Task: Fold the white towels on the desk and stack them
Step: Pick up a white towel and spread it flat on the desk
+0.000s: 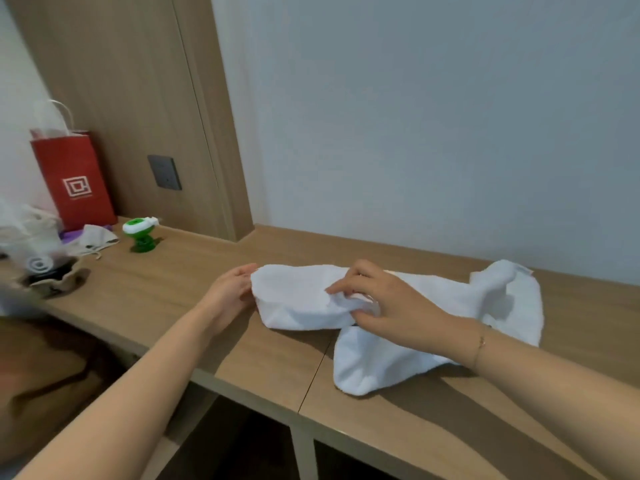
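Two white towels lie rumpled on the wooden desk [194, 306]. The upper towel [294, 299] is bunched in the middle of the desk. My left hand [232, 292] holds its left edge. My right hand [384, 303] pinches a fold at its right side between thumb and fingers. The second white towel [433, 341] spreads underneath and to the right, partly hidden by my right forearm.
A red paper bag [74, 181] stands at the back left against the wooden panel. Beside it are a green and white plastic object [140, 233], a grey cloth pouch [93, 237] and a crumpled bag [41, 268]. The desk's front edge [263, 400] has open shelves beneath.
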Tool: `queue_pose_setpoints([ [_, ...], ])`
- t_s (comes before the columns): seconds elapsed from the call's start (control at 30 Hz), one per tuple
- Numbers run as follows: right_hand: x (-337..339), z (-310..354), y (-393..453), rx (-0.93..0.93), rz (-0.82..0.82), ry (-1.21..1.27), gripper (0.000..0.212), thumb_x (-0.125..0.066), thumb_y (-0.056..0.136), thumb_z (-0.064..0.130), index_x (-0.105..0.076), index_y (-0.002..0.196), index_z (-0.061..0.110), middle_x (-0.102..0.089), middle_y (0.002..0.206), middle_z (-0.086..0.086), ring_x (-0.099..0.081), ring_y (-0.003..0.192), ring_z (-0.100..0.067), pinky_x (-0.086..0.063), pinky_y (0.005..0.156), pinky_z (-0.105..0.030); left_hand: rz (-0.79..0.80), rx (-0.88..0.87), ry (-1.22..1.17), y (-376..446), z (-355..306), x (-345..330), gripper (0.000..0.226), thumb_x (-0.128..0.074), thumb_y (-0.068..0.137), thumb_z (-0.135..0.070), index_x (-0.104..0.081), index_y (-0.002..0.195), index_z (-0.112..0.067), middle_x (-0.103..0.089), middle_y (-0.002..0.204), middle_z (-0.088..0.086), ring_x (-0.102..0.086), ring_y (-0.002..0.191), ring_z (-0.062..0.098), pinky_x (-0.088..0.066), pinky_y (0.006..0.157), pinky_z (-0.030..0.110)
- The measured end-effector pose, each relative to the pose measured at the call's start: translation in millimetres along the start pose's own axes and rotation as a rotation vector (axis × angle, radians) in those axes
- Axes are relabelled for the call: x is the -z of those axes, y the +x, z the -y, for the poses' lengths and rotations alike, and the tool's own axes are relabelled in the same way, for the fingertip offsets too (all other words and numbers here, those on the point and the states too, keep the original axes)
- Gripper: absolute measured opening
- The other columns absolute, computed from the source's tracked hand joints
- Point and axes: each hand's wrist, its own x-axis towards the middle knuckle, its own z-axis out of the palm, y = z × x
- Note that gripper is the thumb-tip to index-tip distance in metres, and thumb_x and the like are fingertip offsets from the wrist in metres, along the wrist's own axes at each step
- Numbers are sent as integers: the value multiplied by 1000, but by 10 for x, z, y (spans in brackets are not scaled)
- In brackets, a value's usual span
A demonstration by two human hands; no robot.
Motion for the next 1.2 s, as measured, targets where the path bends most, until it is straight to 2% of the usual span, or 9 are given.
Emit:
queue_pose_setpoints([
  [0.13,-218,-4,-72,-74,150,235,30,-63,93,16,-62,122,24,-64,115,14,-58,110,-1,-44,97,-19,-29,-20,151,-347,224,116,28,-58,98,-24,-56,125,-17,-65,123,5,-64,107,15,-48,99,37],
  [0.27,-4,-109,-193,-118,23,320,24,-62,94,19,-67,115,29,-67,117,19,-58,115,0,-41,99,-15,124,-275,486,-740,235,-34,37,-60,95,-37,-53,132,-37,-55,134,-17,-50,125,1,-44,96,22],
  [0.4,328,-414,-385,-206,16,-31,25,-59,90,44,-63,115,40,-59,120,27,-49,119,6,-38,104,-22,367,-580,747,-902,191,-486,48,-63,90,-48,-48,135,-47,-41,142,-32,-31,133,-13,-30,109,20],
  [0.53,350,-711,-632,-256,210,-332,59,-41,82,77,-59,124,40,-52,123,28,-44,116,9,-34,104,-22,489,-627,867,-756,307,-797,30,-65,89,-47,-63,116,-34,-61,119,-19,-51,114,-2,-42,101,26],
  [0.63,266,-926,-784,-297,261,-317,66,-37,81,82,-53,131,43,-52,131,27,-42,119,10,-29,105,-17,404,-651,995,-563,427,-615,28,-57,94,-48,-66,103,-24,-65,98,-11,-58,95,8,-47,87,38],
  [0.73,206,-1062,-826,-356,228,-229,69,-36,81,83,-49,136,43,-48,138,27,-39,124,12,-27,110,-18,186,-754,1180,-401,532,-148,49,-47,90,-56,-69,100,-14,-68,101,-2,-61,95,18,-48,81,36],
  [0.9,-45,-1087,-597,-396,134,-242,69,-35,84,75,-47,139,36,-47,143,17,-42,128,-1,-25,108,-19,35,-649,1062,-288,594,425,26,-62,94,-33,-65,120,-30,-55,116,-27,-52,112,5,-36,83,8],
  [1.03,-170,-1036,-411,-396,106,-287,69,-31,87,69,-45,141,29,-46,146,10,-43,130,-11,-27,111,-28,-74,-489,1162,-318,546,294,37,-61,93,-38,-59,129,-31,-57,130,-15,-47,127,14,-35,107,43],
  [1.2,197,-969,-525,-343,69,-118,45,-52,92,48,-55,132,27,-46,143,11,-37,134,-4,-25,114,-23,-38,-651,1059,-680,381,-223,55,-43,79,-39,-52,133,-32,-43,142,-20,-27,141,3,2,121,44],
])
